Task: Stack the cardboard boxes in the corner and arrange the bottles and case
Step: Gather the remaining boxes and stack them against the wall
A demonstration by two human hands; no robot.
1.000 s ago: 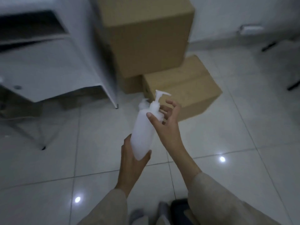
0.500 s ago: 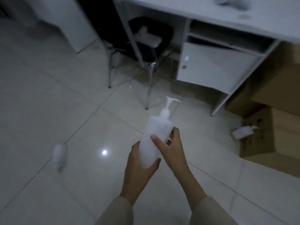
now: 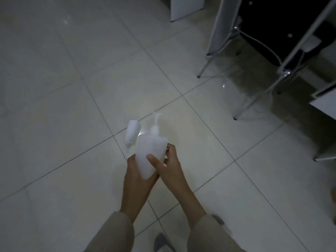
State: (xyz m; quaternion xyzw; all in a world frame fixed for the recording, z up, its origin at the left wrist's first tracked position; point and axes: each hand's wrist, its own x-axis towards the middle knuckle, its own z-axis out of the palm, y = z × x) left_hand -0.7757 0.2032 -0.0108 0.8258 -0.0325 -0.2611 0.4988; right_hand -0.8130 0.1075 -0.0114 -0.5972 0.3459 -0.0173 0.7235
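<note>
Both hands hold a white pump bottle point(image 3: 151, 150) upright in front of me, its nozzle pointing up and away. My left hand point(image 3: 135, 176) cups the bottle's base from below. My right hand point(image 3: 168, 165) grips its side, thumb across the front. A second white bottle point(image 3: 132, 131) lies on the tiled floor just beyond and left of the held one. No cardboard boxes or case are in view.
Metal chair legs point(image 3: 203, 70) and a dark chair stand at the upper right, with a white desk panel point(image 3: 325, 104) at the right edge. Pale floor tiles point(image 3: 72, 106) fill the left and centre. My feet show at the bottom edge.
My view has swung left, away from the boxes and desk. The bottle lying on the floor, earlier far left, now sits just beyond the held bottle. Both hands keep their hold.
</note>
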